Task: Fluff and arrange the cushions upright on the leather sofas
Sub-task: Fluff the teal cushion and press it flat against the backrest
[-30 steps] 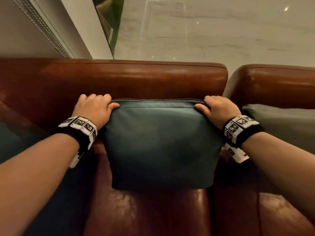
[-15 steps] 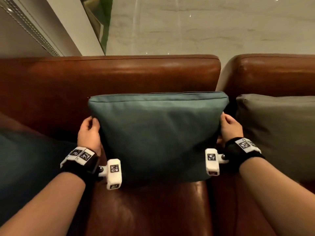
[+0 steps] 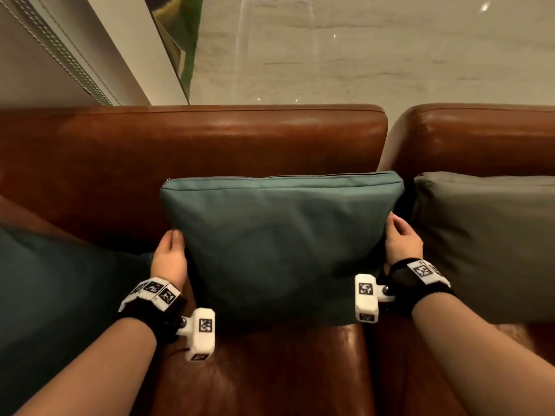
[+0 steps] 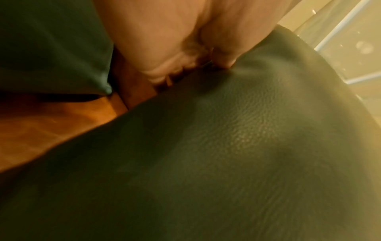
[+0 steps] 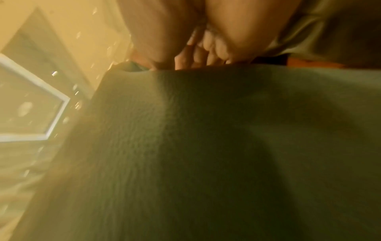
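Observation:
A teal cushion (image 3: 279, 244) stands upright against the backrest of the brown leather sofa (image 3: 210, 136), its bottom edge on the seat. My left hand (image 3: 171, 250) grips its left side at mid height, thumb on the front and fingers behind. On the opposite side my right hand (image 3: 400, 240) grips the same way. In the left wrist view the left hand (image 4: 185, 53) curls over the edge of the cushion (image 4: 226, 154). In the right wrist view the right hand (image 5: 198, 53) has its fingers tucked behind the cushion (image 5: 206, 146).
A darker teal cushion (image 3: 45, 295) lies on the seat at the left. A grey-green cushion (image 3: 486, 244) leans on the second brown sofa (image 3: 480, 136) to the right. A narrow gap parts the two sofas. Pale marble floor (image 3: 360, 55) lies behind the backrests.
My hands have slid from the cushion's top corners down to its sides. The cushion's top corners now spread out wide and square.

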### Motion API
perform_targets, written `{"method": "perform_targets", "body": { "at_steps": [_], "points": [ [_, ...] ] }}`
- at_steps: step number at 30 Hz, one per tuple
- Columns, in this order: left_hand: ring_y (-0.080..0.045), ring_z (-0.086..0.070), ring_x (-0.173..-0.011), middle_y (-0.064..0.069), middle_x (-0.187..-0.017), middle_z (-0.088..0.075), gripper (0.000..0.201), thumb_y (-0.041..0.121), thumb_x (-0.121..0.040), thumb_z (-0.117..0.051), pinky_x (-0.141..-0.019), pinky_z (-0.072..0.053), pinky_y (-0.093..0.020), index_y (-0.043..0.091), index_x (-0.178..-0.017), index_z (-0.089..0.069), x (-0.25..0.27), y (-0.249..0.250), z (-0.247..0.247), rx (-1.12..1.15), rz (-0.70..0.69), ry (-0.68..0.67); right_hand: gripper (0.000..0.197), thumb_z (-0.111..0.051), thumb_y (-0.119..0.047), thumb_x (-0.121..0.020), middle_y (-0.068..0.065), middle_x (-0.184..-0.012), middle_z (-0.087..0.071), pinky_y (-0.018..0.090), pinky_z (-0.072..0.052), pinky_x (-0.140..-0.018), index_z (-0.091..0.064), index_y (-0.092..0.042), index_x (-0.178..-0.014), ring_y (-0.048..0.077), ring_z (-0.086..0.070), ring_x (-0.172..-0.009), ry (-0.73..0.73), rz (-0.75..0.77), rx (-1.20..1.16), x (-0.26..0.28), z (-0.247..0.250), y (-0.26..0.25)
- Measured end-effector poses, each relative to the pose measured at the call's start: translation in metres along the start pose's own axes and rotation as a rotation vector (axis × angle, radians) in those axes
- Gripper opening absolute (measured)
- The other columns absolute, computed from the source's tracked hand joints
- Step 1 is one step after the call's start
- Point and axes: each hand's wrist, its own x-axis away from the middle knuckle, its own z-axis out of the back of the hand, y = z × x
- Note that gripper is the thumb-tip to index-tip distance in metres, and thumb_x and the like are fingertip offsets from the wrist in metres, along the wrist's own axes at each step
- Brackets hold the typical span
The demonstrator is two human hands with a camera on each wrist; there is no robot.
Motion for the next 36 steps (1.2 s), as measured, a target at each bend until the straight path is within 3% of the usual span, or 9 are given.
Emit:
{"method": "perform_targets", "body": {
  "at_steps": [3,6,10,17,22,27,30,33,36],
  "points": [
    [-0.028,-0.061,-0.104,-0.009,-0.105,-0.066,0.030,0.032,-0.099,-0.054,-0.092,-0.043,-0.034,0.010,-0.114,-0.066,0.006,0.011,-0.005,-0.065,-0.058,0.085,0.016,-0.070,-0.044,-0.085,0.003,-0.090,-0.073,0.041,-0.054,-0.093,-0.074,-0.029,-0.081,0.022,-0.068,-0.091,0.127,0.000,0.060,-0.007,0.003,-0.009],
    [-0.026,-0.058,-0.094,-0.016,-0.101,-0.066,0.027,0.028,-0.099,-0.054,-0.084,-0.040,-0.031,0.007,-0.110,-0.066,0.003,0.014,-0.011,-0.047,-0.078,0.138,0.020,-0.068,-0.037,-0.088,0.009,-0.096,-0.074,0.041,-0.055,-0.089,-0.076,-0.022,-0.098,0.022,-0.065,-0.086,0.141,0.026,0.061,-0.010,0.005,-0.021],
    [-0.024,-0.058,-0.106,-0.007,-0.111,-0.064,0.034,0.032,-0.101,-0.051,-0.093,-0.041,-0.032,0.012,-0.125,-0.063,0.008,0.009,-0.010,-0.062,-0.064,0.122,0.011,-0.072,-0.040,-0.084,0.002,-0.091,-0.073,0.044,-0.055,-0.084,-0.070,-0.031,-0.089,0.022,-0.067,-0.083,0.133,0.027,-0.008,0.001,0.008,-0.007],
    [-0.025,-0.058,-0.117,-0.005,-0.121,-0.064,0.038,0.032,-0.099,-0.054,-0.107,-0.043,-0.038,0.015,-0.132,-0.060,0.004,0.007,-0.009,-0.005,-0.048,0.115,0.007,-0.067,-0.025,-0.089,0.000,-0.089,-0.066,0.019,-0.043,-0.076,-0.072,-0.019,-0.090,0.016,-0.061,-0.088,0.176,0.099,0.081,0.006,0.004,-0.002],
    [-0.027,-0.062,-0.115,-0.004,-0.114,-0.067,0.035,0.029,-0.097,-0.059,-0.107,-0.046,-0.041,0.014,-0.128,-0.064,-0.004,0.006,-0.008,0.077,0.001,0.139,0.015,-0.062,-0.028,-0.093,-0.002,-0.082,-0.066,0.037,-0.053,-0.087,-0.065,-0.027,-0.078,0.014,-0.061,-0.079,0.205,0.001,-0.137,-0.004,0.010,0.011],
    [-0.024,-0.053,-0.124,-0.004,-0.130,-0.059,0.042,0.035,-0.104,-0.039,-0.106,-0.039,-0.032,0.012,-0.133,-0.058,0.009,-0.014,-0.009,0.007,-0.003,0.111,0.026,-0.046,-0.031,-0.102,0.001,-0.107,-0.063,0.019,-0.052,-0.070,-0.061,-0.019,-0.119,0.002,-0.061,-0.078,-0.008,-0.056,-0.216,0.004,0.012,0.028],
    [-0.031,-0.047,-0.135,-0.013,-0.141,-0.054,0.047,0.035,-0.105,-0.037,-0.115,-0.034,-0.037,0.006,-0.139,-0.052,0.018,-0.039,-0.011,-0.039,0.082,0.091,0.033,-0.056,-0.033,-0.097,0.003,-0.119,-0.067,0.032,-0.053,-0.095,-0.064,-0.017,-0.125,0.011,-0.066,-0.101,-0.060,-0.078,-0.060,0.009,0.013,0.050],
    [-0.031,-0.057,-0.117,-0.019,-0.127,-0.063,0.036,0.025,-0.104,-0.044,-0.099,-0.041,-0.033,0.001,-0.124,-0.061,0.014,-0.037,-0.017,-0.072,0.008,0.159,0.031,-0.065,-0.028,-0.092,0.009,-0.113,-0.071,0.036,-0.048,-0.102,-0.070,-0.010,-0.118,0.019,-0.064,-0.108,0.150,-0.005,0.052,0.005,0.010,0.044],
    [-0.025,-0.055,-0.095,-0.025,-0.117,-0.065,0.033,0.021,-0.102,-0.049,-0.079,-0.037,-0.026,-0.005,-0.117,-0.063,0.003,-0.028,-0.023,-0.060,-0.032,0.197,0.030,-0.065,-0.027,-0.092,0.003,-0.106,-0.070,0.025,-0.049,-0.097,-0.071,-0.010,-0.117,0.014,-0.064,-0.103,0.215,0.044,0.002,0.001,0.005,0.031]
  ]
}}
